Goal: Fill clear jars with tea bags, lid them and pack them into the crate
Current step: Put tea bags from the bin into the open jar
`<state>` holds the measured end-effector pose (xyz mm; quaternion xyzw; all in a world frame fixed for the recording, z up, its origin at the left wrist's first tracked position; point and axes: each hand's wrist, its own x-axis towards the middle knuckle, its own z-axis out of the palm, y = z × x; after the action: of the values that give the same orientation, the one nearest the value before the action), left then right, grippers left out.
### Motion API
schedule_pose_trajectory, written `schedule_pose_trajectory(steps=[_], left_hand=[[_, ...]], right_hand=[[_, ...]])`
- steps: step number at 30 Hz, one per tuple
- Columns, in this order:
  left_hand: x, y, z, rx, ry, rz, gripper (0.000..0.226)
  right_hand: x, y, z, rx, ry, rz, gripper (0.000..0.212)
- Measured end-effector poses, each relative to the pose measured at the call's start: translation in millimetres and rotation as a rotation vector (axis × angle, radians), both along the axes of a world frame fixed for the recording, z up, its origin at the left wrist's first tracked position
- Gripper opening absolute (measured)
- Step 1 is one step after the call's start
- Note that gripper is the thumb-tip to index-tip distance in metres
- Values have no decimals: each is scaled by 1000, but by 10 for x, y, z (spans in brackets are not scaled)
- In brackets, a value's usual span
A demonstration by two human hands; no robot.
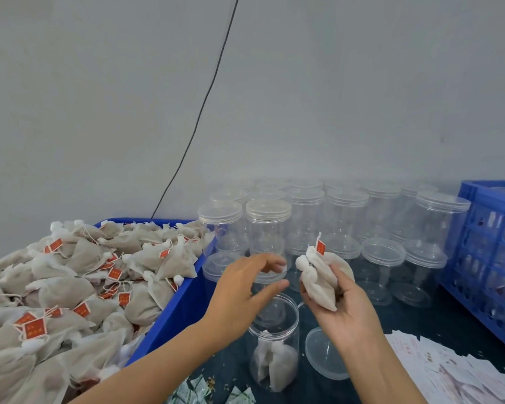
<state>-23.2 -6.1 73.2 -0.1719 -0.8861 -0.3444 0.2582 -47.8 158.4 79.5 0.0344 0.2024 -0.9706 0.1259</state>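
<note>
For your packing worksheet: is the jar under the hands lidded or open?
Open: the jar has a bare rim, and a loose lid lies beside it.

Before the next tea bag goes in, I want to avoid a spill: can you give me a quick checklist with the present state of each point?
1. Open jar upright, mouth uncovered: ok.
2. Room left in the jar: ok, bags fill only its lower part.
3. Right hand grips tea bags: ok.
4. Left hand free, fingers spread above the jar mouth: ok.
5. Loose lid lies beside the jar: ok.
6. Count of bags already inside: cannot tell.
</note>
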Motion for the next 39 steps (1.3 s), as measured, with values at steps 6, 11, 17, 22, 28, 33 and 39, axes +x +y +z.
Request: schedule_pose_trajectory(steps=[6,11,17,22,28,33,39], left_hand=[[84,205,23,189,-122,-118,42],[55,148,28,323,-69,-71,22],[-62,-31,-24,138,-57,76,27],[-92,-72,-76,-255,-404,-13,31],[-78,14,-66,-259,-102,36,20],[-91,16,-10,205,-198,10,35],[-88,-40,-32,186,-302,-118,41]], right_hand=[[152,-225,-70,11,69,71,32],[162,-265,-76,-17,30,54,33],[15,-35,-36,-42,-43,-86,25],[-56,144,10,20,-37,-26,24],[-31,171,45,156,-7,162,25],[17,114,14,168,76,394,37],[24,86,-24,178,147,577,52]])
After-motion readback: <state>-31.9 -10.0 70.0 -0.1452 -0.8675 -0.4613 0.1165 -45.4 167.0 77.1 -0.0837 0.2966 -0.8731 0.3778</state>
